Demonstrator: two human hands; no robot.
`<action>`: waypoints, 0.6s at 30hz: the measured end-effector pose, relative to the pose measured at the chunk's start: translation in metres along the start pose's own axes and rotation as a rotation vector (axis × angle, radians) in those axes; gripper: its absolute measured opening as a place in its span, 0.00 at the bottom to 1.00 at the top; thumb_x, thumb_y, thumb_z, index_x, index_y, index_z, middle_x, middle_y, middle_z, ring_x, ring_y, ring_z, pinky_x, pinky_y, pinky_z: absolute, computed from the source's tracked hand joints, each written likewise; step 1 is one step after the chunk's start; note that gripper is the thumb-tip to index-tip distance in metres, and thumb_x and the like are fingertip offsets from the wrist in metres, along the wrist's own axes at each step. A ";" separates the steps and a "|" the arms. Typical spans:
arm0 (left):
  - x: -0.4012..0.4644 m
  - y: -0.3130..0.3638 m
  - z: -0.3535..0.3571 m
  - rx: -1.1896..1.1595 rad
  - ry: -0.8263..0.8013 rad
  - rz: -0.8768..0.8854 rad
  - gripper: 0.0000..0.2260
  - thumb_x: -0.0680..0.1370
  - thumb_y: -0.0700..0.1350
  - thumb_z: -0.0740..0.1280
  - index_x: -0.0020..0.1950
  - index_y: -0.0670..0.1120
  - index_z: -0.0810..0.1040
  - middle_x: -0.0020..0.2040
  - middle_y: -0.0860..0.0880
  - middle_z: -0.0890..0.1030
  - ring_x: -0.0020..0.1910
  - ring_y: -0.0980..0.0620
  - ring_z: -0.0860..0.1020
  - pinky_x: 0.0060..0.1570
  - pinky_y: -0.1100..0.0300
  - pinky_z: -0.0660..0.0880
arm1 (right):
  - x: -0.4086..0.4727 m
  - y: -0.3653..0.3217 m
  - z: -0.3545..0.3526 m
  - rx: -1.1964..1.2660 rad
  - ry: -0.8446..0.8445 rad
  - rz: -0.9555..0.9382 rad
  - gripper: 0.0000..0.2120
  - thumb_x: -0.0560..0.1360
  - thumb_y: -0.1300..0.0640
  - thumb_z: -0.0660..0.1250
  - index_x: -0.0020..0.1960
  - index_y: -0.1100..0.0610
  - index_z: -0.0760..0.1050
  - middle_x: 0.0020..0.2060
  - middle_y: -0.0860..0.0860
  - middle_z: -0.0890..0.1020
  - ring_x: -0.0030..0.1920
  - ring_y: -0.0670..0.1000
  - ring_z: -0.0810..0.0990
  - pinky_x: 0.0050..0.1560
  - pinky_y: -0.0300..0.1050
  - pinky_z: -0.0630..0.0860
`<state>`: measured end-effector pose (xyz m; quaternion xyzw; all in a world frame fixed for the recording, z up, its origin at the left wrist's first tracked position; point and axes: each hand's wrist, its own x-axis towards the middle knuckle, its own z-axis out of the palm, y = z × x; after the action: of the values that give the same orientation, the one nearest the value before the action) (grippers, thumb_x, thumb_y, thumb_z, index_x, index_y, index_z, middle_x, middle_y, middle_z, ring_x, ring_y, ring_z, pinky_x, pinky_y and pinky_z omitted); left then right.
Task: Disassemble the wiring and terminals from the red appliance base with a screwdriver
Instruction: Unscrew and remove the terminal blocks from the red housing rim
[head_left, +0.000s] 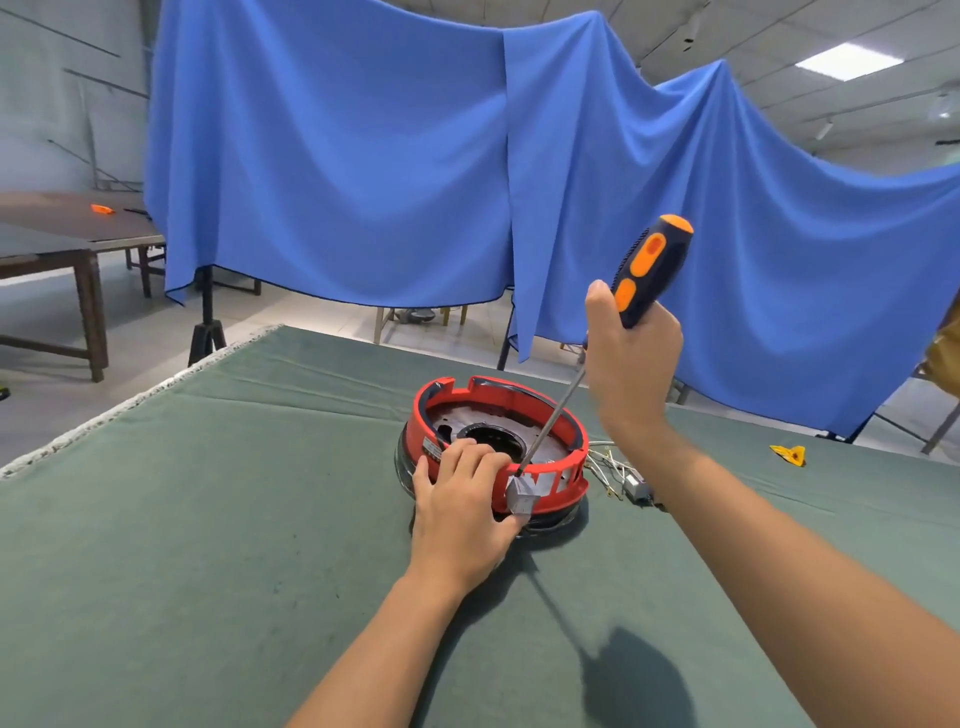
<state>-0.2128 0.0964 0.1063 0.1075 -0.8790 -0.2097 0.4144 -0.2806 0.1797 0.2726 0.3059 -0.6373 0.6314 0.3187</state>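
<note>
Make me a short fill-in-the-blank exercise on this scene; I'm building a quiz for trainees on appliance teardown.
1. The right hand grips the handle of a ____, whose shaft slants down into the red appliance base.
2. The left hand rests on the base's near ____.
3. The tool's tip meets a small ____-coloured terminal block at the rim.
4. Loose wiring lies on the green cloth to the base's ____ side.

Missing words: screwdriver; rim; grey; right
</note>
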 end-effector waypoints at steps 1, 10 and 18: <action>0.000 0.000 0.000 -0.002 0.000 0.000 0.19 0.69 0.54 0.71 0.58 0.52 0.76 0.59 0.56 0.74 0.67 0.54 0.65 0.67 0.39 0.59 | 0.000 0.001 0.001 -0.022 -0.002 -0.015 0.19 0.72 0.51 0.64 0.27 0.50 0.59 0.18 0.42 0.64 0.23 0.44 0.64 0.26 0.33 0.62; -0.001 0.002 -0.002 0.024 0.016 0.058 0.23 0.68 0.53 0.72 0.62 0.51 0.76 0.61 0.51 0.76 0.67 0.49 0.69 0.66 0.35 0.60 | -0.005 0.010 0.008 -0.135 -0.046 -0.081 0.20 0.72 0.50 0.63 0.26 0.50 0.57 0.18 0.43 0.64 0.22 0.45 0.63 0.25 0.35 0.60; -0.003 0.006 -0.001 0.075 0.182 0.282 0.17 0.65 0.49 0.77 0.52 0.49 0.82 0.53 0.52 0.82 0.57 0.48 0.78 0.64 0.37 0.66 | 0.008 0.004 -0.020 -0.050 0.118 0.043 0.18 0.70 0.47 0.64 0.27 0.52 0.60 0.23 0.50 0.66 0.27 0.52 0.66 0.30 0.49 0.67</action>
<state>-0.2104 0.1026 0.1081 0.0172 -0.8514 -0.1059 0.5134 -0.2883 0.1996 0.2768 0.2465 -0.6394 0.6389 0.3495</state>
